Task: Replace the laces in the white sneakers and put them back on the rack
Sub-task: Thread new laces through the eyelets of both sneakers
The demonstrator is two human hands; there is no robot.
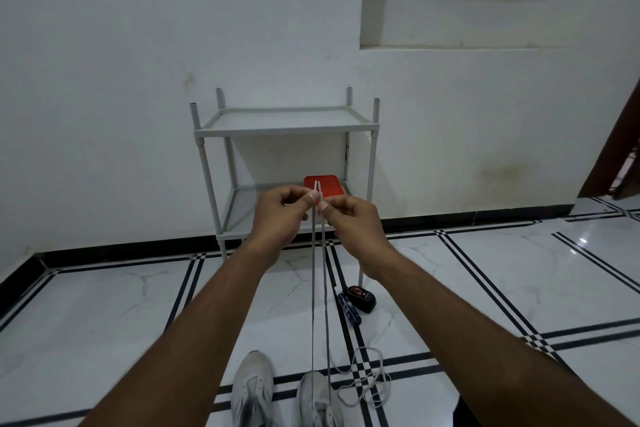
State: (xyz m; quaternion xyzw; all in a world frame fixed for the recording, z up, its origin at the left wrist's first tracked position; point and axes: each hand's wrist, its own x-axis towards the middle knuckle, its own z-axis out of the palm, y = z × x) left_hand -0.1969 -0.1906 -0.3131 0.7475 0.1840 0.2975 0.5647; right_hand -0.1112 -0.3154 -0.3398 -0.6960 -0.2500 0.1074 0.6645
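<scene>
Both hands are raised at arm's length near the centre of the view: the left hand (277, 210) pinches one tip of a thin white shoelace (313, 288) between thumb and forefinger, and the right hand (353, 218) pinches the other tip just beside it, the two tips standing upright and almost touching. From the hands the lace's two strands run taut and nearly parallel down toward 6 o'clock, to the right-hand white sneaker (317, 399) on the floor. A second white sneaker (251, 388) stands just beside it, at its 9 o'clock. At the first sneaker's 3 o'clock a loose white lace (367, 381) lies in tangled loops on the white marble floor with black stripe lines (485, 288). Toward 1 o'clock from the sneakers lie a small black case (362, 298) and a dark blue tube-like item (348, 308), side by side. Behind the hands, at 12 o'clock, a grey two-shelf metal rack (285, 130) stands against the white wall (104, 62), with a flat red lid-like object (327, 189) on its lower shelf.
</scene>
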